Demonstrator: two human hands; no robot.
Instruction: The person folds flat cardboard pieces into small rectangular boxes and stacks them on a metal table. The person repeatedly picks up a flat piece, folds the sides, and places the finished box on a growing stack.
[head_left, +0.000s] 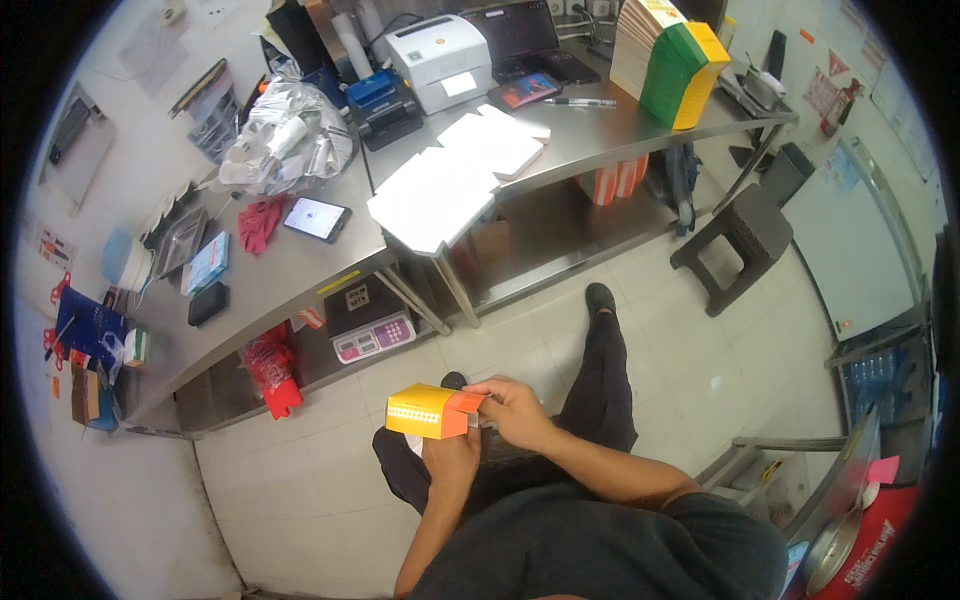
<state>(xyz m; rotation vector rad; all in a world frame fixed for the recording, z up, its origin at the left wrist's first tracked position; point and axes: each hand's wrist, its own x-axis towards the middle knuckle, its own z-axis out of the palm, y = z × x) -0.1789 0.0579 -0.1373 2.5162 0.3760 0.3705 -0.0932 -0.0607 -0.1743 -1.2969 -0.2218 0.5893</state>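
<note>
Above my lap is a small yellow and orange carton (420, 408) with a patterned side panel. My left hand (452, 462) is closed around it from below, partly hidden by the carton itself. At its right end, my right hand (513, 412) pinches the orange end flap between thumb and fingers. What lies inside the carton, if anything, does not show. Ahead on the steel table, flat white card sheets (432, 198) lie in an overlapping spread that hangs over the front edge. A row of folded green and yellow cartons (682, 78) stands on the table's right part.
The steel table holds a white label printer (438, 62), a laptop (520, 40), a phone (318, 219), a red cloth (261, 224) and a bag of crumpled paper (290, 140). A scale (372, 325) sits on the shelf below. At right stands a dark stool (738, 245).
</note>
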